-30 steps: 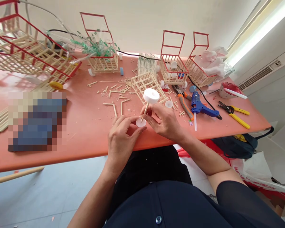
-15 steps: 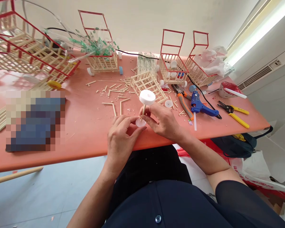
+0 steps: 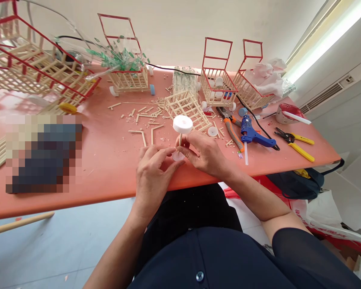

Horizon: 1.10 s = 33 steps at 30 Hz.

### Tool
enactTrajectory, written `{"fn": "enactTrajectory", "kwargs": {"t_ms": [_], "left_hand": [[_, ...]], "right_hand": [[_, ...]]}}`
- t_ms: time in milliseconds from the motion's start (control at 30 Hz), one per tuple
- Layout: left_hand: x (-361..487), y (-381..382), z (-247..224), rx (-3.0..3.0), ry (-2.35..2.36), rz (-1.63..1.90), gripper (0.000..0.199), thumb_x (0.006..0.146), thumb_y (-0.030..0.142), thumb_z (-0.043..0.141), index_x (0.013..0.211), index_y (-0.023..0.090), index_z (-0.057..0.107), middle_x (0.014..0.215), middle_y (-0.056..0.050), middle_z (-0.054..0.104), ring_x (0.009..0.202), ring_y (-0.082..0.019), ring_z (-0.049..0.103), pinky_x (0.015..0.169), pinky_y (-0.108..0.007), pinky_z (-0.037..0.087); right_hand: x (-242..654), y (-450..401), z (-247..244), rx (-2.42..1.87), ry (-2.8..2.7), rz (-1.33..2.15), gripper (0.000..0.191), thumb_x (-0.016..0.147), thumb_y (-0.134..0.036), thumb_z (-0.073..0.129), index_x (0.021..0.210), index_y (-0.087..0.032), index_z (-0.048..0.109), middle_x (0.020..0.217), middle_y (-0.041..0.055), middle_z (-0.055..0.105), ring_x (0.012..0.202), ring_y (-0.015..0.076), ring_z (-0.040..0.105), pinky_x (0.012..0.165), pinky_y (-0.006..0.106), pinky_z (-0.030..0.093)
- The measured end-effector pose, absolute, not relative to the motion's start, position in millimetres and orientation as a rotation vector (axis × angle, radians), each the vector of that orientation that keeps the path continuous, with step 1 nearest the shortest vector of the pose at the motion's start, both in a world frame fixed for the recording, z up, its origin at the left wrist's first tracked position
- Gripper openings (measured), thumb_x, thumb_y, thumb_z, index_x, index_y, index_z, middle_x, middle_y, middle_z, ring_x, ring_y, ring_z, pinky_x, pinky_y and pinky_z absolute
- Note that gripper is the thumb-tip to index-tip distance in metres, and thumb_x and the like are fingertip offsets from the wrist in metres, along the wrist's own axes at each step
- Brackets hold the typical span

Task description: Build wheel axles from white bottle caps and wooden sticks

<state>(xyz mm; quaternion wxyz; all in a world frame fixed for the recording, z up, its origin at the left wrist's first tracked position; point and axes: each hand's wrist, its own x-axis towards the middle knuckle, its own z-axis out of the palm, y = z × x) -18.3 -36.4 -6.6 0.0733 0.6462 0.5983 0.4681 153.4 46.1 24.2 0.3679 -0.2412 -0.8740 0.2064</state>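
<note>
Item: wooden stick (image 3: 180, 139), upper end at a white bottle cap (image 3: 183, 124), foot at a second, translucent cap (image 3: 177, 156); held above the near edge of the surface (image 3: 108, 168).
Left hand (image 3: 152, 170): thumb and fingers closed about the lower cap's rim.
Right hand (image 3: 207, 154): fingertips pinched on the stick.
Change: over the last second the upper cap has swung leftward; the stick, formerly leaning right, stands nearly upright.
Significance: probably squaring wheel to axle; bond at the foot cannot be told.
Adjacent: unfinished stick frame (image 3: 188, 108), beyond the hands; blue glue gun (image 3: 257, 137), to the right.
</note>
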Motion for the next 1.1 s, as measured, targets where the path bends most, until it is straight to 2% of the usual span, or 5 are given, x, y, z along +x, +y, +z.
{"fn": "enactTrajectory", "kwargs": {"t_ms": [233, 500, 733, 1100], "left_hand": [[-17.0, -34.6, -8.2, 2.024, 1.842, 1.347, 0.019, 0.092, 0.022, 0.084, 0.112, 0.022, 0.086, 0.092, -0.004, 0.073, 0.098, -0.026, 0.062, 0.094, -0.038, 0.054], [-16.0, -31.6, -12.0, 2.092, 1.890, 1.306, 0.018, 0.093, 0.027, 0.083, 0.109, 0.020, 0.086, 0.091, -0.006, 0.073, 0.098, -0.029, 0.061, 0.094, -0.041, 0.053], [-15.9, -31.2, -13.5, 2.132, 1.925, 1.271, 0.026, 0.089, 0.032, 0.088, 0.111, 0.019, 0.084, 0.095, -0.007, 0.077, 0.096, -0.030, 0.063, 0.092, -0.043, 0.054], [-18.3, -32.2, -12.8, 2.116, 1.882, 1.298, 0.017, 0.092, 0.029, 0.084, 0.106, 0.019, 0.085, 0.098, -0.006, 0.078, 0.098, -0.029, 0.064, 0.092, -0.042, 0.055]], "right_hand": [[155.1, 48.6, 23.0, -0.633, -2.260, 0.517, 0.012, 0.107, -0.025, 0.057, 0.096, -0.021, 0.060, 0.089, 0.0023, 0.068, 0.084, 0.0159, 0.059, 0.083, 0.028, 0.047], [157.0, 48.9, 22.8, -0.676, -2.280, 0.538, 0.014, 0.106, -0.025, 0.059, 0.094, -0.020, 0.062, 0.090, 0.0029, 0.069, 0.084, 0.0160, 0.061, 0.082, 0.028, 0.047], [157.7, 50.5, 21.1, -0.652, -2.296, 0.530, 0.012, 0.106, -0.026, 0.061, 0.095, -0.020, 0.063, 0.090, 0.0025, 0.069, 0.080, 0.0149, 0.059, 0.078, 0.026, 0.043], [158.8, 49.3, 20.1, -0.723, -2.316, 0.580, 0.010, 0.105, -0.026, 0.063, 0.098, -0.019, 0.065, 0.090, 0.0017, 0.071, 0.078, 0.0132, 0.060, 0.075, 0.025, 0.041]]}}
